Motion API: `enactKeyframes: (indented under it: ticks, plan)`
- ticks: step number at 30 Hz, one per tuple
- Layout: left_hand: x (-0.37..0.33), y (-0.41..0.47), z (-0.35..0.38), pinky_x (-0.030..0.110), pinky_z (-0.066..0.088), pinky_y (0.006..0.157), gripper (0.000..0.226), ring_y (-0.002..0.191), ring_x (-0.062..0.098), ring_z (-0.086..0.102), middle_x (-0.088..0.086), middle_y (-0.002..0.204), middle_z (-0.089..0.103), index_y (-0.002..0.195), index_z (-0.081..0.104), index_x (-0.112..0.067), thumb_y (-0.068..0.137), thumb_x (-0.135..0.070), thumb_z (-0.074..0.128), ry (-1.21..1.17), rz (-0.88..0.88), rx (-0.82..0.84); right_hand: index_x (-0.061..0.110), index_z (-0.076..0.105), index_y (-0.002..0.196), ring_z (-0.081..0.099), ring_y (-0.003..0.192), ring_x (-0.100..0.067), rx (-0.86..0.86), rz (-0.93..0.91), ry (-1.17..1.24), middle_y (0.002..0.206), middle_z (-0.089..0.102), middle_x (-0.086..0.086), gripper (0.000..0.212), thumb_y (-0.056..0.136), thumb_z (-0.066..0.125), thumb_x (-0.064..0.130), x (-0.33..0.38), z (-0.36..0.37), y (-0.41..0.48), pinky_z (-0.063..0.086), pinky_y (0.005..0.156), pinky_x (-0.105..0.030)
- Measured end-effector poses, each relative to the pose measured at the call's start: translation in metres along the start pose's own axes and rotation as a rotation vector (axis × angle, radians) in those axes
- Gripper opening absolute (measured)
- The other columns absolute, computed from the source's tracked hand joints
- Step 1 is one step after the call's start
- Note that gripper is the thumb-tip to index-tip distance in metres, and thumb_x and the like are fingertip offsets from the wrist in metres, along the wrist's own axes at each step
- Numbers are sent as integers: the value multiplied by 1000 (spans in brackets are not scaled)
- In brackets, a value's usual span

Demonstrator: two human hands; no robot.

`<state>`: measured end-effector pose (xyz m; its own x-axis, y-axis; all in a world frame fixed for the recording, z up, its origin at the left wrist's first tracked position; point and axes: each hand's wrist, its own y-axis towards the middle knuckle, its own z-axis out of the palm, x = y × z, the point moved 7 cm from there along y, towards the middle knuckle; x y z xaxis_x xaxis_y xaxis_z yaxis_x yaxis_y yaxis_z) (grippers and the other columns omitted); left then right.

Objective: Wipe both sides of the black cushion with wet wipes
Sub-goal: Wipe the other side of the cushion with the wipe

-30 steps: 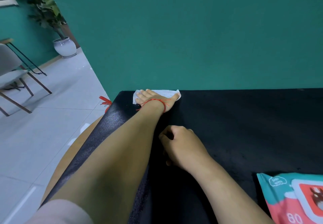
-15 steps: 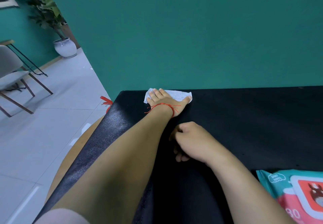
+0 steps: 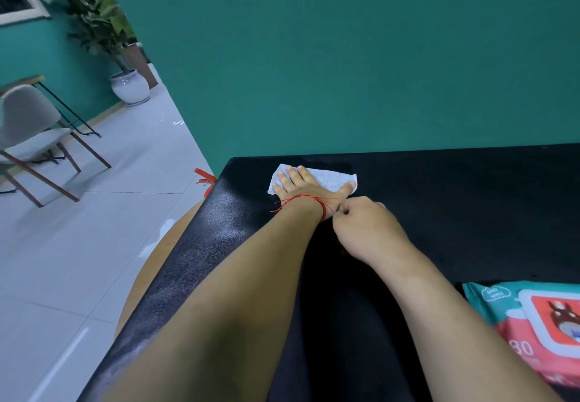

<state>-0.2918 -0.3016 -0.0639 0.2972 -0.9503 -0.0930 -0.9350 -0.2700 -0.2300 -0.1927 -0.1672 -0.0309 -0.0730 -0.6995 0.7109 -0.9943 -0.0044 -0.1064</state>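
The black cushion (image 3: 455, 213) covers the surface in front of me, its far edge against a green wall. My left hand (image 3: 304, 186) lies flat with straight fingers on a white wet wipe (image 3: 329, 178), pressing it onto the cushion near the far left corner. A red thread circles that wrist. My right hand (image 3: 367, 229) rests on the cushion just right of the left wrist, fingers curled into a fist with nothing visible in it. The cushion's left strip shows a wet sheen.
A teal and red pack of wet wipes (image 3: 533, 323) lies on the cushion at the lower right. A wooden edge (image 3: 138, 282) shows under the cushion's left side. On the tiled floor to the left stand a grey chair (image 3: 28, 128) and a potted plant (image 3: 130, 87).
My left hand has slid the wipe to the right along the cushion's far edge. My right hand has moved forward until it sits against the left wrist.
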Motion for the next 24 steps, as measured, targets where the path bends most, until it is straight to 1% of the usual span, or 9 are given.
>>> enactKeyframes:
  ticks: [1,3,4,5,9,11,14,17,24]
  plan:
    - [0,-3,1,59,-10,125,136,159,37,-19,16,173,-15,165,-12,-8,74,-102,25,4,-7,6,23,63,77,67,88,-32,1,1,-17,89,71,-8,26,91,41,25,0,0,1,43,62,-32]
    - [2,-9,2,59,-10,125,134,159,37,-19,16,173,-15,165,-12,-9,76,-101,26,14,-15,16,22,64,88,65,91,-32,-23,-9,-68,94,70,-7,25,93,40,27,0,-2,3,43,61,-33]
    - [4,-13,3,58,-9,126,132,159,37,-18,15,173,-15,165,-12,-9,78,-100,26,29,-13,15,20,64,95,64,92,-32,-39,-15,-86,94,69,-7,26,94,39,27,0,-4,3,44,61,-34]
    - [5,-16,3,58,-8,126,128,159,37,-18,15,173,-16,165,-12,-9,81,-98,27,49,-10,12,19,64,96,64,91,-31,-47,-18,-91,93,68,-6,27,93,39,26,0,-5,3,45,61,-34]
    - [13,-26,6,55,-5,128,118,159,37,-18,14,173,-18,165,-14,-9,89,-89,30,91,3,13,18,64,77,60,82,-30,-44,-2,-73,89,66,-4,22,84,43,18,1,-7,0,37,54,-30]
    - [16,-31,9,55,-6,128,116,159,36,-19,14,173,-18,165,-15,-9,91,-86,32,101,5,19,15,63,78,59,81,-32,-65,1,-72,87,65,-6,20,83,44,17,1,-10,0,35,53,-30]
    - [21,-42,11,55,-5,128,110,159,37,-19,14,173,-18,164,-16,-9,96,-78,33,117,11,12,13,59,81,57,77,-29,-130,-14,-63,86,63,-6,18,90,45,20,3,-16,-2,35,54,-31]
    - [25,-52,12,55,-6,128,106,159,37,-19,15,173,-19,163,-18,-8,98,-69,39,126,11,8,14,61,81,58,74,-26,-193,-56,-54,83,63,-4,22,94,45,21,8,-21,-4,43,55,-31]
    - [37,-74,21,56,-6,128,102,158,39,-22,16,172,-22,162,-20,-7,100,-61,39,133,18,22,20,65,83,61,77,-28,-182,-75,-40,85,64,-3,27,96,42,22,12,-18,-6,46,57,-32]
